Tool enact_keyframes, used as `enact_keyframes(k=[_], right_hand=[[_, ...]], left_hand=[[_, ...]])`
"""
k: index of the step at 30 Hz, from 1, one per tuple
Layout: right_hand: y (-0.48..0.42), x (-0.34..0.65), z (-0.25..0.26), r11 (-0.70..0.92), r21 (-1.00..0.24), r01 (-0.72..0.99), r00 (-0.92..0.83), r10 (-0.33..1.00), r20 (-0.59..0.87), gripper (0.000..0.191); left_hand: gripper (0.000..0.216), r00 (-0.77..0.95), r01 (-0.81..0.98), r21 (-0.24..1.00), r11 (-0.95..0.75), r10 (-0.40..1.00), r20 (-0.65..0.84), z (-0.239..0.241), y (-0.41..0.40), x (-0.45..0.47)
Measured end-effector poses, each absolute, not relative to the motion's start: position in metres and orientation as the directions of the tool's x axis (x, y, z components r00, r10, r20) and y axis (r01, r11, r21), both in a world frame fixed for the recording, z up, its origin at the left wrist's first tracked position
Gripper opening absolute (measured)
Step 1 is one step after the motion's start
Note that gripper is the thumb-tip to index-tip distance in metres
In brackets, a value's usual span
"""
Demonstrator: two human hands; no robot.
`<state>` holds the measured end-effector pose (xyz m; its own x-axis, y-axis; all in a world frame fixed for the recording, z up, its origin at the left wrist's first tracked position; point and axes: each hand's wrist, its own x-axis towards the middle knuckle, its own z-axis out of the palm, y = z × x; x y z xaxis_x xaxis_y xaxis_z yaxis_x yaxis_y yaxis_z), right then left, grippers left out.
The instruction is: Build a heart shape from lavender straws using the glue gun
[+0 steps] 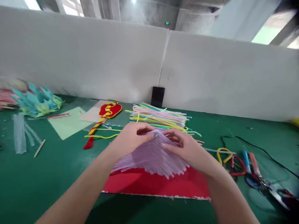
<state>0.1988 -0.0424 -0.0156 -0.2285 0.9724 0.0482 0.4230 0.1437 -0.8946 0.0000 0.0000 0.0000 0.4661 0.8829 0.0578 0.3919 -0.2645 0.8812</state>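
Left hand [133,135] and right hand [187,146] in pinch grips on lilac stems [151,157], far fingertips out of sight

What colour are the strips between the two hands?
The strips are pale purple; best seen in head view.

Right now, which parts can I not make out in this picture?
All in head view:
Left hand: ends of some fingers hidden behind purple strips.
Red board: far edge hidden under strips.
Sticks: near side hidden by the strips.
Tools: working ends too blurred to tell.
Yellow item: cut off by right edge.
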Motion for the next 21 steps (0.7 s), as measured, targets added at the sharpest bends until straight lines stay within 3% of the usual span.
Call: enact_keyframes(k=[4, 9, 21], right_hand=[[-0.049, 0.192, -0.006, 0.214, -0.876, 0.433, -0.078, 0.977, 0.201, 0.019], [-0.051, 0.188, -0.002, 0.334, -0.782, 0.526, -0.061, 0.932, 0.356, 0.005], [-0.053, 0.190, 0.000, 0.361, -0.743, 0.564, -0.079, 0.919, 0.387, 0.006]], left_hand=[[0.015, 0.452, 0.403, 0.882, -0.245, 0.891, 0.041, 0.002, -0.004, 0.004], [0.014, 0.467, 0.398, 0.877, -0.268, 0.882, 0.058, 0.004, -0.011, 0.007], [0.010, 0.444, 0.417, 0.860, -0.292, 0.892, 0.088, 0.005, -0.012, 0.010]])
